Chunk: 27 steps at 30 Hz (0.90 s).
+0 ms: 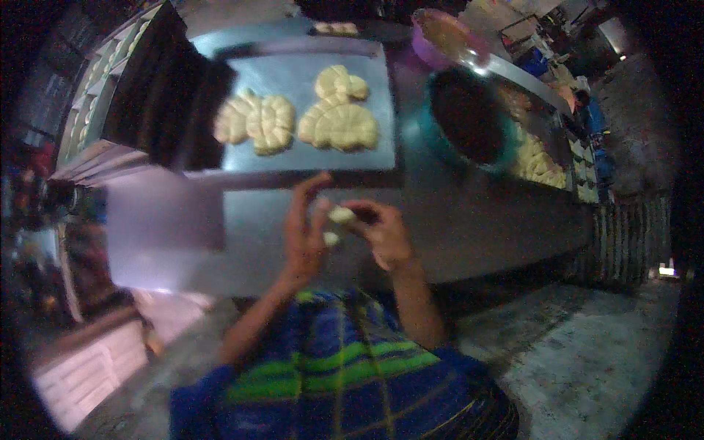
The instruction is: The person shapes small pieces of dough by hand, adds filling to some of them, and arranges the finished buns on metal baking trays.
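Note:
Just above the front of the metal table, my right hand [383, 233] closes its thumb and fingers on a small piece of pale dough [341, 215]. My left hand [302, 233] is beside it, with fingers stretched upward and apart, its palm side turned to the dough. A second pale bit of dough [331, 239] shows lower down by the left palm; whether the two bits join is hard to see. Beyond my hands lies a metal baking tray [293, 72] with two shaped, scored doughs: a wide lobed one [257, 123] and a rounded, stacked one [339, 121].
Dark stacked trays [169, 110] stand left of the baking tray. At right are a teal tub [433, 136] with dark contents, a purple basin [433, 51] behind it, and a heap of dough [539, 165]. The table's front edge runs close to my body.

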Tool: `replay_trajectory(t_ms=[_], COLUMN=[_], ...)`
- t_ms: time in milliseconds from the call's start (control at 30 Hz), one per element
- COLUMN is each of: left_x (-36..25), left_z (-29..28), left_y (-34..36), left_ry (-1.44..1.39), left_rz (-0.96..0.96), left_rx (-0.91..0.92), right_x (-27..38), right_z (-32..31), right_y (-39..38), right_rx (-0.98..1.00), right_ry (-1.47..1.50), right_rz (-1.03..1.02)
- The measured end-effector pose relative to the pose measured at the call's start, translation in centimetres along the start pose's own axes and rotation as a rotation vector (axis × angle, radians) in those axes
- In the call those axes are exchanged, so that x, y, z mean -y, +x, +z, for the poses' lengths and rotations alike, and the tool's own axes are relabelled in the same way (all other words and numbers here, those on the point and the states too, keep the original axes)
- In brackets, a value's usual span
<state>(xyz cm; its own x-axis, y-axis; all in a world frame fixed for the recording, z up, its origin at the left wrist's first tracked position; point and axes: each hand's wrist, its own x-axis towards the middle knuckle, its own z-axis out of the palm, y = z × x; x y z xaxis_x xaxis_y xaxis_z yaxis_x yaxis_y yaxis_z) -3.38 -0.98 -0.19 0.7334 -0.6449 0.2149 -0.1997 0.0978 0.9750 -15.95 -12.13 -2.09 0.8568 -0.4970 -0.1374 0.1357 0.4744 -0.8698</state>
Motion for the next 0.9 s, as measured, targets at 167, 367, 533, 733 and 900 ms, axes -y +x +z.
replay_trajectory(t_ms=[167,367,533,733,900], left_x=[-2.6,-1.4,-2.3,-1.4,2.3], left_z=[3.1,4.6,6.0,4.7,-1.0], left_y=[0.7,-1.1,-1.5,-0.8,-2.5], left_ry=[0.552,0.417,0.242,-0.34,-0.134], left_rz=[0.723,0.859,0.576,-0.141,-0.457], left_rx=[0.252,0.305,0.463,0.497,0.23], right_x=[-1.7,-3.4,-3.7,-0.5,15.5], right_z=[0.3,-0.6,-2.5,-8.9,-14.2], right_y=[-4.1,-4.7,-5.0,-3.3,1.1], right_rx=[-0.149,-0.209,-0.319,-0.509,-0.354], right_ry=[-0.289,-0.323,-0.071,0.151,-0.58], right_rz=[-0.123,-0.128,-0.085,-0.199,-0.194])
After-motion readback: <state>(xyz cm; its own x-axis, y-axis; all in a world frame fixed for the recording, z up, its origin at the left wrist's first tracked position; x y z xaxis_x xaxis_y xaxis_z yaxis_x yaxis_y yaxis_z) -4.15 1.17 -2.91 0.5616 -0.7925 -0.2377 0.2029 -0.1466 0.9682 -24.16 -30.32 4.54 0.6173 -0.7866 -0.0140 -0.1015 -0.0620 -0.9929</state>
